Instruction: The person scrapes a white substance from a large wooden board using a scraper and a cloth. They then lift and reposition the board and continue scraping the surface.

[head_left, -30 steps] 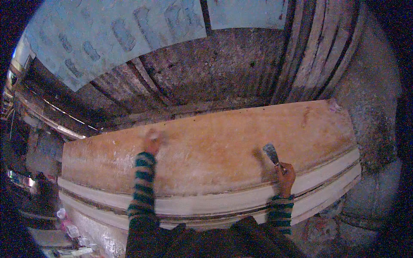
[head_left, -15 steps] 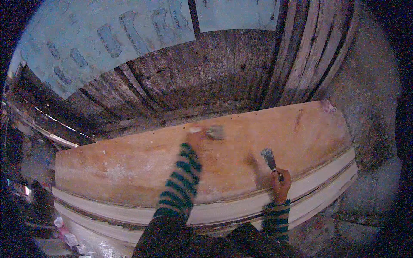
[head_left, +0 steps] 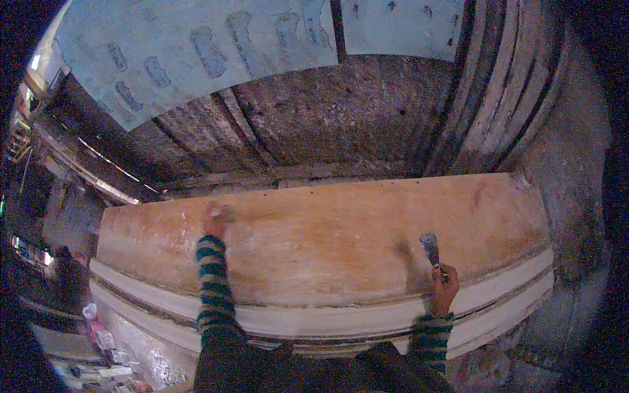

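Note:
Raised over the right part of a wide brown wooden panel [head_left: 314,249], my right hand [head_left: 445,288] is closed around the handle of a putty knife [head_left: 430,247]. Its grey, stained blade points up and away from me, and a shadow falls on the wood to its left. My left hand [head_left: 215,219] is at the panel's left part, close to the far edge, with its arm stretched forward. It seems closed on a small greyish flat thing, too blurred to name. Pale dusty marks and darker streaks cover the panel's surface.
White boards [head_left: 327,321] run along the panel's near side in layers. Behind it rises a dark rough wall, with a pale blue sheet [head_left: 190,59] bearing scraped patches. Wooden posts [head_left: 498,85] stand at the far right. Assorted clutter [head_left: 108,367] lies at the lower left.
My left hand has swept left across the panel from near its middle, with the greyish thing. My right hand keeps the putty knife in nearly the same pose. The whole view has shifted slightly.

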`<state>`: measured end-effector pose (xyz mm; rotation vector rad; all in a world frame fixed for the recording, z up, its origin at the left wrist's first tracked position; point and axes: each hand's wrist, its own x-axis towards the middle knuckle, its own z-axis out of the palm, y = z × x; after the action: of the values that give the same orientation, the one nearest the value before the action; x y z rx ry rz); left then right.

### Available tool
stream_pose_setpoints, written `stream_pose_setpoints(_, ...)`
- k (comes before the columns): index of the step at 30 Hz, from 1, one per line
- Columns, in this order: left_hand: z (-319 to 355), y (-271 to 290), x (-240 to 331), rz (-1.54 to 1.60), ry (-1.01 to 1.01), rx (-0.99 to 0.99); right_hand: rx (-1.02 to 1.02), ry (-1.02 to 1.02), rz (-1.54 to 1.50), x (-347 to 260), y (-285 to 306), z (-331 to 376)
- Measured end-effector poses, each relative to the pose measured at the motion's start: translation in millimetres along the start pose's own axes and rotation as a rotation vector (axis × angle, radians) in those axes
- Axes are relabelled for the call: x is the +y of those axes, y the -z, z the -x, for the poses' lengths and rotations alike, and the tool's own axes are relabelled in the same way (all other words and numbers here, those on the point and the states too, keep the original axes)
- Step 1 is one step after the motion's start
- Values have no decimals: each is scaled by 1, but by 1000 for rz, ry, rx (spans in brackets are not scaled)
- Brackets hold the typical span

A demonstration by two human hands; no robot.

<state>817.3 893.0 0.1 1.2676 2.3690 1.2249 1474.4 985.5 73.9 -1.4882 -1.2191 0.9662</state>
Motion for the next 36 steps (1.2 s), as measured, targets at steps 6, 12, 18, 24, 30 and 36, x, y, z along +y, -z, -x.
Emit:
stream_pose_setpoints(6, 10, -239, 139, 876, 4, -334, 39, 119, 234, 15, 4, 5)
stream_pose_setpoints(12, -12, -297, 92, 636, -115, -286, 0, 275, 276, 58, 27, 5)
stream_pose_setpoints(18, -46, -35, -92, 653, 257, -69, -54, 161, -21, 21, 1, 10)
stream_pose_setpoints(24, -4, 60, -52, -650, 111, 267, 30, 199, 41, 22, 7, 9)
stream_pose_setpoints(30, 1, -75, -51, 1259, 296, -78, -15, 157, 13, 30, 2, 2)
stream_pose_setpoints(36, 40, -324, 155, 994, -2, -248, 31, 254, 147, 78, 24, -12)
